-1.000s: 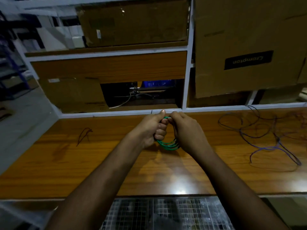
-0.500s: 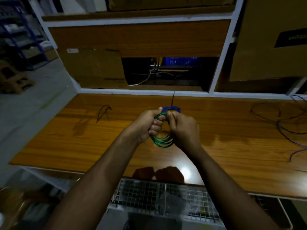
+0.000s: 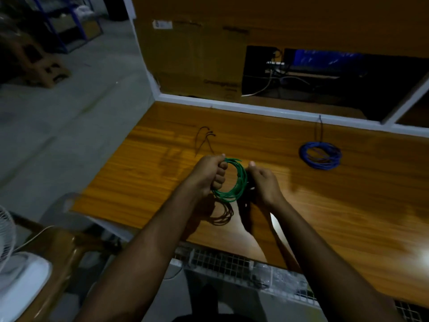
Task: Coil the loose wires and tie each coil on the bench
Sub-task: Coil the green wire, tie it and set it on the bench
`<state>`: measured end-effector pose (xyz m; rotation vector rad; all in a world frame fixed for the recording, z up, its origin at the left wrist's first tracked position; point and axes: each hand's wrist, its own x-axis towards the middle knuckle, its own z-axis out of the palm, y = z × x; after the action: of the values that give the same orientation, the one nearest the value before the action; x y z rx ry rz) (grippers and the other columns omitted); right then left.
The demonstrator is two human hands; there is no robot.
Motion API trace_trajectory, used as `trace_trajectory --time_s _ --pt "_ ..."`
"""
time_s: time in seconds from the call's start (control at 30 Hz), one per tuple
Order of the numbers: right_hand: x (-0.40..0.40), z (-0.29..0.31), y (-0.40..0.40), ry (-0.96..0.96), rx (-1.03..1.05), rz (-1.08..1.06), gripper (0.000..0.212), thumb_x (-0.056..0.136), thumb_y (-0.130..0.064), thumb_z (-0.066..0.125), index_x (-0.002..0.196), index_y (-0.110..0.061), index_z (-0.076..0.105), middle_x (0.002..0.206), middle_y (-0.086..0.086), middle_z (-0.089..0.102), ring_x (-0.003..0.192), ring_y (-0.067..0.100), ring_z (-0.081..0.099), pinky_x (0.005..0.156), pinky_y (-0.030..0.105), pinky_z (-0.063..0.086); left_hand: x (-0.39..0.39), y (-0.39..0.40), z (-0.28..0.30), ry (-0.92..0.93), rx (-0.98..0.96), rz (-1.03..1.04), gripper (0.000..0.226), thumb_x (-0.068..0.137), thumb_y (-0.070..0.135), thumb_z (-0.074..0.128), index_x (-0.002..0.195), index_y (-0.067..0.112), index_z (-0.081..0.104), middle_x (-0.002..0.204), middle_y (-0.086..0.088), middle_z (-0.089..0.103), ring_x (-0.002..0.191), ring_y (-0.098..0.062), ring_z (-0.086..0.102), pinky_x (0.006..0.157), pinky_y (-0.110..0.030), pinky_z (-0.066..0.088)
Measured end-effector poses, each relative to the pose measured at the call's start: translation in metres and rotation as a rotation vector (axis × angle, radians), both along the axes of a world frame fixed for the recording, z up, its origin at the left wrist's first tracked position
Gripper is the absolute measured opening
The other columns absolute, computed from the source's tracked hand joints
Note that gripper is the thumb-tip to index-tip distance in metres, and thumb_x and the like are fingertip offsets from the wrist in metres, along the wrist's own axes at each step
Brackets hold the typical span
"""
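so, green coil (image 3: pixel 234 182): held up just above the bench (image 3: pixel 325 205), between the two hands, near the bench's front edge; its shadow falls on the wood below it.
left hand (image 3: pixel 207 174): fingers curled round the coil's left side, thumb on top (a firm fist, by the look of it).
right hand (image 3: pixel 263 182): fingers curled against the coil's right side; it seems to be gripping the loops there, though whether it also pinches a loose end or a tie is hidden behind the hand.
key relation: the coil hangs between the grips as a near-upright ring, its opening facing roughly towards the camera, the left hand on one side and the right hand on the opposite side; both are touching it, so neither is nearer.
ties (image 3: pixel 205 140): thin dark strips lying flat on the bench beyond the left hand, further back from the coil; the left hand is the nearer one to them.
blue coil (image 3: pixel 320 155): lying flat on the bench to the right of the green coil and further back, well apart from both hands, with a thin dark tail running up from it towards the white rail; it looks already tied, but that is a judgement.
step in hand: probably steadying the green loops before tying; i'd expect one hand to have to let go to fetch a tie while the other keeps the ring from springing open.
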<state>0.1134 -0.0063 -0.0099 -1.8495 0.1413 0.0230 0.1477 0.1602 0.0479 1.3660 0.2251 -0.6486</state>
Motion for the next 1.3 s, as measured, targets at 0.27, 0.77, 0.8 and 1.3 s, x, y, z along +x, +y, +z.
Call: trace_trajectory --time_s 0.27,0.77,0.8,1.3 --pt "0.086 -0.019 0.056 -0.082 -0.574 0.015 0.025 0.094 -0.033 0.061 0.113 -0.016 0.067 0.104 0.005 0.069 0.092 0.023 0.065 0.075 0.039 0.056 0.037 0.061 -0.021 0.068 -0.079 0.077 0.041 0.107 0.034 0.03 0.068 0.021 0.033 0.042 0.012 0.021 0.031 -0.002 0.014 0.032 -0.015 0.01" --pt "0.014 -0.039 0.017 -0.162 -0.89 -0.213 0.017 0.093 -0.034 0.056 0.081 -0.023 0.052 0.072 -0.007 0.052 0.055 0.014 0.045 0.045 0.024 0.027 0.057 0.053 -0.05 0.142 -0.045 0.005 0.042 0.106 0.035 0.033 0.066 0.021 0.034 0.041 0.011 0.023 0.03 -0.002 0.014 0.032 -0.014 0.008" --pt "-0.006 -0.04 0.007 -0.169 -0.888 -0.225 0.017 0.093 -0.033 0.059 0.08 -0.025 0.051 0.071 -0.009 0.05 0.055 0.011 0.042 0.045 0.023 0.024 0.056 0.048 -0.053 0.143 -0.044 -0.015 0.042 0.106 0.035 0.033 0.066 0.021 0.034 0.042 0.011 0.023 0.03 -0.002 0.014 0.033 -0.014 0.008" --pt "0.022 -0.036 -0.04 -0.051 -0.762 -0.23 0.038 0.089 -0.05 0.058 0.126 -0.042 0.056 0.107 -0.01 0.061 0.094 0.006 0.058 0.073 0.033 0.055 0.032 0.004 -0.058 0.158 -0.074 -0.197 0.042 0.105 0.035 0.036 0.067 0.018 0.039 0.046 0.01 0.026 0.032 -0.002 0.018 0.032 -0.012 0.014"
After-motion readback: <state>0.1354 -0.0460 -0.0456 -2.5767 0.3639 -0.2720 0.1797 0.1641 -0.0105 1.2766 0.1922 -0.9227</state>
